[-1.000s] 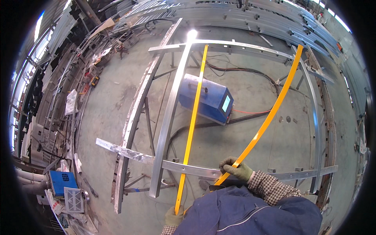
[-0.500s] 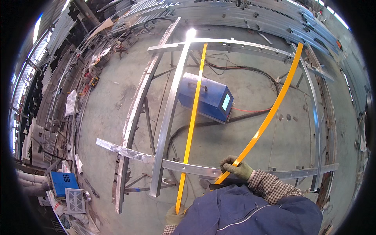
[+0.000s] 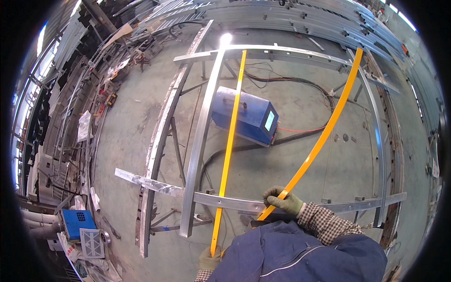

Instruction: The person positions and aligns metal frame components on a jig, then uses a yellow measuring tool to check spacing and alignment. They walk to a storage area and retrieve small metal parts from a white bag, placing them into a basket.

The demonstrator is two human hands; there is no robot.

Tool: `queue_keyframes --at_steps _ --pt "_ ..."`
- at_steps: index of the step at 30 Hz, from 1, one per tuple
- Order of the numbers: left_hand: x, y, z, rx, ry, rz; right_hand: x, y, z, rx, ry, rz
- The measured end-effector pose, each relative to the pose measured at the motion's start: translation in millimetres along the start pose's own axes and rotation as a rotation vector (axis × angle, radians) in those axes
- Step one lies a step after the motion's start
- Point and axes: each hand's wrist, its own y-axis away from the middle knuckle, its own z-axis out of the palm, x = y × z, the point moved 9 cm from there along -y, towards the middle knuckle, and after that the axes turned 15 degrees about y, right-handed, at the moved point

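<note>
My gloved right hand (image 3: 284, 200) is closed around a long yellow strip (image 3: 324, 136) near its lower end, just above the near cross rail (image 3: 235, 203). That strip runs up to the far right and looks curved in this lens. At the lower edge, my gloved left hand (image 3: 209, 259) holds the near end of another yellow strip (image 3: 229, 150), partly hidden by my jacket. This second strip crosses the near rail and reaches the far cross rail (image 3: 300, 55). Left of it lies a bare metal square tube (image 3: 201, 136) across both rails.
A blue machine (image 3: 244, 114) with a lit screen stands on the floor beneath the frame, with dark hoses (image 3: 291, 140) beside it. Metal stock (image 3: 263, 21) is stacked at the back. A blue box (image 3: 79, 223) and clutter line the left; a long support beam (image 3: 162, 141) runs nearby.
The whole view has shifted very slightly. Both hands keep their holds on the yellow strips, with no clear movement of either.
</note>
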Motion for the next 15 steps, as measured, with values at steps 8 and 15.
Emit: queue_keyframes --at_steps 8,15 --pt "9.2 9.3 3.6 -0.02 0.073 -0.097 -1.5 1.4 0.2 0.005 0.026 0.006" --pt "14.1 7.5 0.4 -0.03 0.062 -0.081 -0.9 1.8 1.0 -0.001 0.025 0.01"
